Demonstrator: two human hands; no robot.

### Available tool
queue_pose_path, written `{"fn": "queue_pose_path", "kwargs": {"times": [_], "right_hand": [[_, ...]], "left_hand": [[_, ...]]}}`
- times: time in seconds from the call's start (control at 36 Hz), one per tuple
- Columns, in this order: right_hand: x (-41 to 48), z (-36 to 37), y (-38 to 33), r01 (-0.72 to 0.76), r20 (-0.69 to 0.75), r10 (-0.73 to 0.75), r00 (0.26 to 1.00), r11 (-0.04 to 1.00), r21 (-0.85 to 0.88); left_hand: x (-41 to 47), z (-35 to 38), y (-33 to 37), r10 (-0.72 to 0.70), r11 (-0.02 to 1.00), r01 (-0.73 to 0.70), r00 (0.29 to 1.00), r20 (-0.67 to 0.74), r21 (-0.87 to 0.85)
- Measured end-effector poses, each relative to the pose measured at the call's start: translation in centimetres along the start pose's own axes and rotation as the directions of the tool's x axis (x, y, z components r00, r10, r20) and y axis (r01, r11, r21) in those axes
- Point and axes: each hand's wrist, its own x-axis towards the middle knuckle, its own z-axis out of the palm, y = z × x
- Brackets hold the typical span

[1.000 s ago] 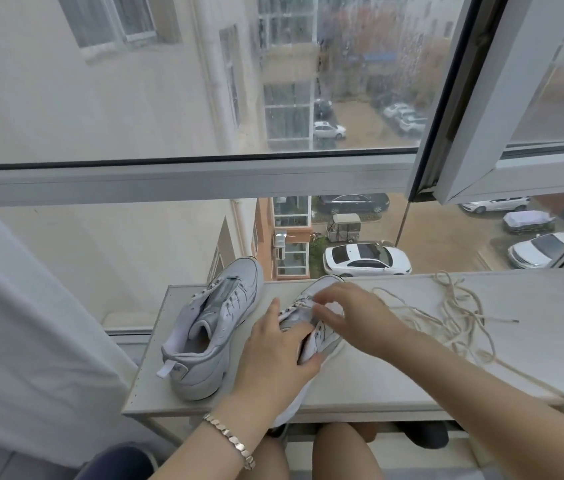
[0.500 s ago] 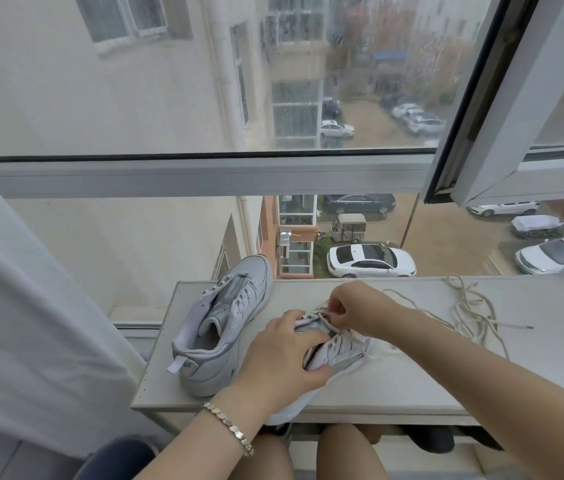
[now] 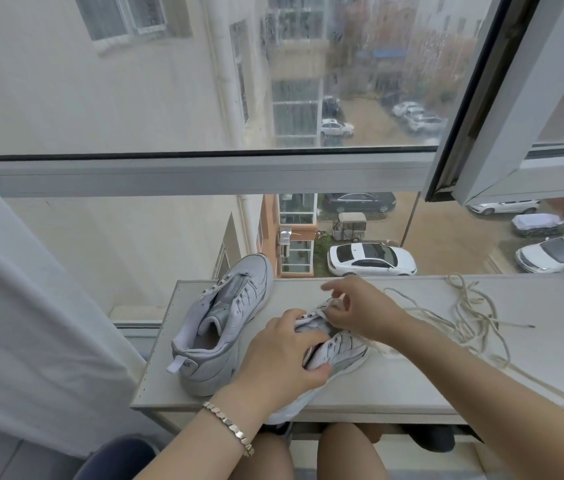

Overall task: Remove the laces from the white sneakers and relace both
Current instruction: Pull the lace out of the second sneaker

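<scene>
Two white sneakers lie on a pale shelf [image 3: 412,386] by the window. The left sneaker [image 3: 225,320] stands unlaced, toe toward the glass. My left hand [image 3: 280,358] grips the right sneaker [image 3: 339,351] over its opening, heel hanging past the shelf's front edge. My right hand [image 3: 360,310] pinches the lace at the sneaker's upper eyelets. A loose cream lace [image 3: 471,317] trails in loops to the right across the shelf.
A large window with a horizontal frame bar [image 3: 204,174] stands just behind the shelf. An open sash [image 3: 502,133] juts in at upper right. A white curtain [image 3: 24,323] hangs at left. My knees sit under the shelf's front edge.
My left hand has curled tighter around the right sneaker and tipped it. My right hand moved from the toe area up to the eyelets, pulling lace. The camera view shifted slightly downward.
</scene>
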Motion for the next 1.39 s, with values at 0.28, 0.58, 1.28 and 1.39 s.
{"fn": "queue_pose_path", "kwargs": {"times": [0.28, 0.58, 1.28, 1.39], "right_hand": [[0.6, -0.4, 0.7, 0.027, -0.144, -0.096, 0.985, 0.907, -0.42], [0.6, -0.8, 1.9, -0.218, -0.236, 0.195, 0.952, 0.973, -0.073], [0.0, -6.1, 5.8, -0.472, -0.432, 0.295, 0.852, 0.789, -0.392], [-0.3, -5.0, 5.8, -0.442, -0.354, 0.292, 0.889, 0.749, -0.493]], "left_hand": [[-0.1, -0.1, -0.1, 0.021, 1.0, -0.021, 0.999, 0.03, -0.004], [0.3, 0.0, 0.4, -0.008, 1.0, 0.008, 1.0, 0.009, 0.023], [0.4, -0.1, 0.3, -0.001, 1.0, 0.001, 1.0, 0.025, 0.008], [0.4, -0.1, 0.3, 0.0, 1.0, 0.0, 1.0, 0.029, 0.005]]}}
